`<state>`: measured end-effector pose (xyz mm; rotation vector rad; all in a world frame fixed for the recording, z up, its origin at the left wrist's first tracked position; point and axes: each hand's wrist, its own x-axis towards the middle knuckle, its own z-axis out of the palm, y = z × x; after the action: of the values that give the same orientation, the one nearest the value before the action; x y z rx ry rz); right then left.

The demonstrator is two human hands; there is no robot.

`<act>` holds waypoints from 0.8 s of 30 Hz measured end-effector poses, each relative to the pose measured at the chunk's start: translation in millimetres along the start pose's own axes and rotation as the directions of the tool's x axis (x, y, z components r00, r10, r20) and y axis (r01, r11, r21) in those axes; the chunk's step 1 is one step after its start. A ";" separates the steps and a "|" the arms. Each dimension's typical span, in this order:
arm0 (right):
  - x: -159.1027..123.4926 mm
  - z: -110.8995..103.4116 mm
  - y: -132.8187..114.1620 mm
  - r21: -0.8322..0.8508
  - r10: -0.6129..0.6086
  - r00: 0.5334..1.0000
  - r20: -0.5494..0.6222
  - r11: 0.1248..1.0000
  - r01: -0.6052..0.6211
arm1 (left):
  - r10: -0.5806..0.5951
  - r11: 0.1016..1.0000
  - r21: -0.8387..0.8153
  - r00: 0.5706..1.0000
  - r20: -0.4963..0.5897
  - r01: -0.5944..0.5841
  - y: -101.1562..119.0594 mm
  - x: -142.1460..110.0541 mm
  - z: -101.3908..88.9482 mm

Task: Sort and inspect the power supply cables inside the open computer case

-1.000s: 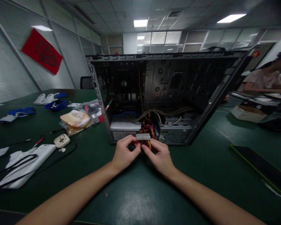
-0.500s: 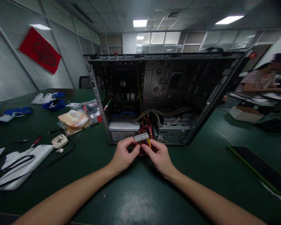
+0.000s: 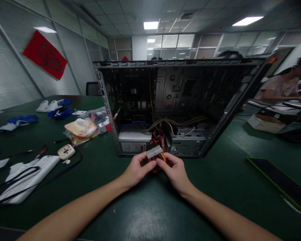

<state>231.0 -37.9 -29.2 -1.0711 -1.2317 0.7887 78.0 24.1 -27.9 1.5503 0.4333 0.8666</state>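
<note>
A white multi-pin power connector (image 3: 154,152) with red, yellow and black wires is held between my two hands, in front of an open computer case (image 3: 116,147). My left hand (image 3: 137,169) pinches its left side, thumb pressed on the wires. On the other side my right hand (image 3: 177,170) is closed around the wires, its thumb meeting the left thumb. A bundle of coloured wires (image 3: 161,138) runs back from the connector into the case, beside the power supply (image 3: 134,147). Beige cables (image 3: 175,121) cross the case's lower inside.
To the left lie a white power strip (image 3: 32,182), a cream earbud case (image 3: 66,152), a bag of tissues (image 3: 81,130), a blue tray (image 3: 59,112) and gloves (image 3: 22,119). A black mat with green edging (image 3: 278,180) is at right; a person (image 3: 278,85) sits beyond.
Both hands and the connector have shifted slightly down in the view, and the connector is tilted a little more. The whole view has moved a bit to the right. The grip stays the same.
</note>
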 end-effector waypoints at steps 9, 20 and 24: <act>-6.5 5.0 2.5 -0.011 -0.024 0.999 -0.040 1.000 0.024 | 0.115 0.954 0.292 0.984 -0.139 -0.070 4.6 -6.2 3.6; -6.9 5.6 2.4 -0.091 -0.117 0.993 0.022 0.989 0.119 | 0.195 0.855 0.511 0.966 -0.168 -0.084 11.6 -6.3 5.7; -6.9 4.9 2.5 0.011 -0.012 1.000 -0.012 1.000 0.012 | 0.173 0.890 0.445 0.975 -0.137 -0.096 7.4 -7.0 3.2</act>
<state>225.0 -42.4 -34.0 -1.0572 -1.2216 0.7775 74.3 15.5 -22.7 1.9427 0.6885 1.0682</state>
